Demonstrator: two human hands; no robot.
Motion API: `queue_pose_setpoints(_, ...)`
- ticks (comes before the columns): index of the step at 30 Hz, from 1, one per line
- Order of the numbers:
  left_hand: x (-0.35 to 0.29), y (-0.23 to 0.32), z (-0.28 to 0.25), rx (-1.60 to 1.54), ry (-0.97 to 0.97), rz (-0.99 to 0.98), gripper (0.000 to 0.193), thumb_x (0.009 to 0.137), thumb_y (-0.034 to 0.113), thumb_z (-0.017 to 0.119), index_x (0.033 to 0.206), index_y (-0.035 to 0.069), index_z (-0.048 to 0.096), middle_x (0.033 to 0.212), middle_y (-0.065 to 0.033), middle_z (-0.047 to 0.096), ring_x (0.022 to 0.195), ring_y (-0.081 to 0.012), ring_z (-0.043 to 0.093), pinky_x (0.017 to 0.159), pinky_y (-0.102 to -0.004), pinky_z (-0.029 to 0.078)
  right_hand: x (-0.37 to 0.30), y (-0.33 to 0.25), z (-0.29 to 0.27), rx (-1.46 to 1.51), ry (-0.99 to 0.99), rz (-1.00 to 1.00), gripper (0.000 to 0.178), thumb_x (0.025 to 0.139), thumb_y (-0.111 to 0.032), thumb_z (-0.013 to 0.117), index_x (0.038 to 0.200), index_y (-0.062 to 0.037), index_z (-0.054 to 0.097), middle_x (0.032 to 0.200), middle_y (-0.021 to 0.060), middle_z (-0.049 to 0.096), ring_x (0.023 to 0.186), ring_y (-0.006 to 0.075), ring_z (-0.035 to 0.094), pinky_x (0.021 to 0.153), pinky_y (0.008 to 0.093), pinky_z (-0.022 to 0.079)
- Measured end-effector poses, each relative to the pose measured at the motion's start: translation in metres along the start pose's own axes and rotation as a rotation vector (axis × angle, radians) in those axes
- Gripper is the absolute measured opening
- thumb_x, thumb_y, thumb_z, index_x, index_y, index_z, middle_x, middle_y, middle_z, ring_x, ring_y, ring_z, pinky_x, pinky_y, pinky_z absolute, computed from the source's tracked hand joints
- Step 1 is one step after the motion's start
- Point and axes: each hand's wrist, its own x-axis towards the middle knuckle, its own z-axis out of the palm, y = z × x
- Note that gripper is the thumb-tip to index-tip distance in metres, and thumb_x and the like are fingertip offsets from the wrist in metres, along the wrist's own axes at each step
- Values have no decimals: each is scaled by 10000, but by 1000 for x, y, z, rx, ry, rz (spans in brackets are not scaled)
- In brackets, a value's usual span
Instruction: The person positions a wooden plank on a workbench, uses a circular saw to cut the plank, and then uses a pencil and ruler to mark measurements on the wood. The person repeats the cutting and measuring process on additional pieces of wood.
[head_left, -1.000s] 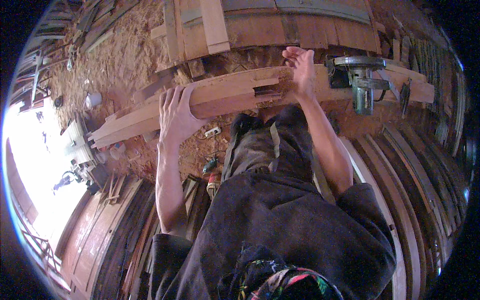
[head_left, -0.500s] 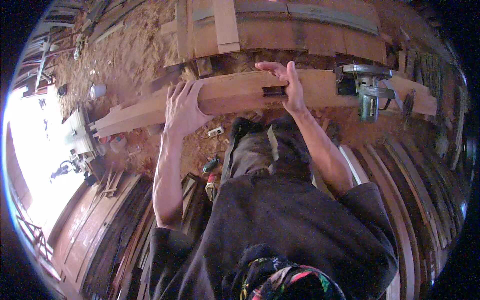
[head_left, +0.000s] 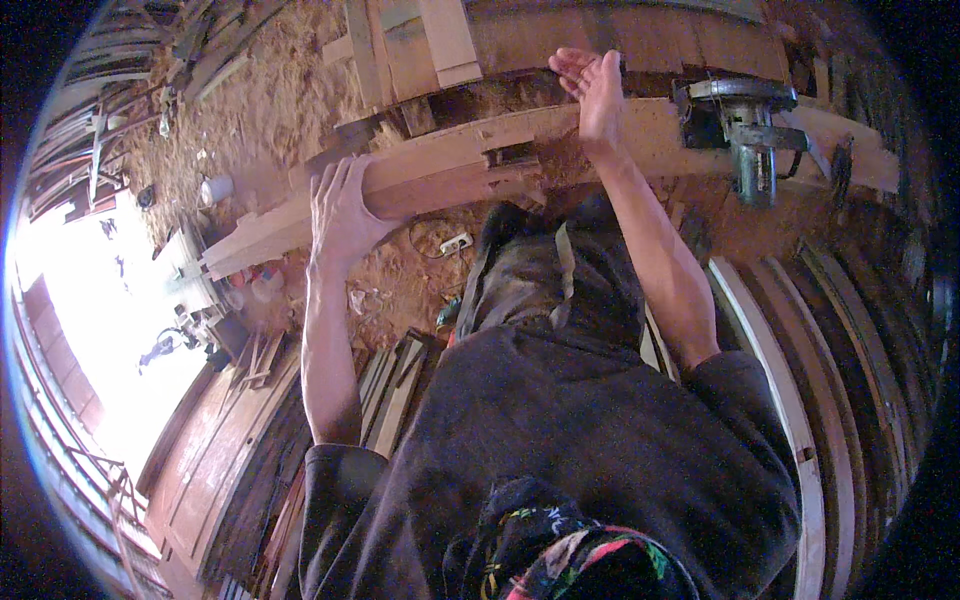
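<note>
My left hand [head_left: 345,215] is closed over a long pale wooden beam [head_left: 430,175], its fingers reaching across to the far edge and its thumb on the near side. A dark rectangular slot [head_left: 513,156] is cut in the beam towards its right part. Raised just past the far edge of the wood, my right hand [head_left: 597,95] holds nothing; its palm faces left, with the thumb up and the fingers extended. Right of that hand, a power tool [head_left: 752,135] with a metal base and a greenish cylindrical body rests on a plank [head_left: 650,135].
Boards and offcuts [head_left: 450,45] lie at the far side. Sawdust [head_left: 265,110] covers the floor, where a white socket strip [head_left: 456,242] and a white pot [head_left: 216,190] lie. Long timber lengths [head_left: 765,350] stand to the right, and panels [head_left: 215,450] to the left.
My right hand has lifted off the slot area and moved away from me. The beam has shifted left along with my left hand. The whole view has also turned slightly.
</note>
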Motion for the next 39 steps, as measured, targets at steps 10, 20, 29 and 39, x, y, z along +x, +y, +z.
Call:
queue_pose_setpoints(10,4,-1,1,-36,-7,25,802,558,336,947,1226,61,600,1186,-137,656,1135,-350,594,1003,-481,437,-2,34,37,-35,-60,-128,691,1089,-599,226,1250,-57,623,1282,85,664,1211,202,599,1044,362,394)
queue_pose_setpoints(20,7,-1,3,-64,-39,-13,799,531,263,939,1225,59,599,1195,-131,641,1174,-365,560,1069,-493,397,-33,57,25,-258,86,-437,587,1087,-541,311,1273,-50,574,1237,72,624,1182,187,567,1061,348,370)
queue_pose_setpoints(29,5,1,-3,-46,-60,-44,837,526,276,950,1251,59,592,1209,-134,639,1185,-364,559,1082,-500,398,11,16,21,-13,180,-218,682,1047,-667,300,1310,-99,569,1305,60,623,1239,194,554,1068,363,330)
queue_pose_setpoints(39,3,-5,-1,-47,-49,-45,843,546,278,942,1281,80,579,1260,-119,624,1218,-354,556,1090,-490,398,-23,20,-11,-39,-15,-143,532,1084,-514,338,1243,-72,588,1231,93,645,1220,207,575,1055,368,395)
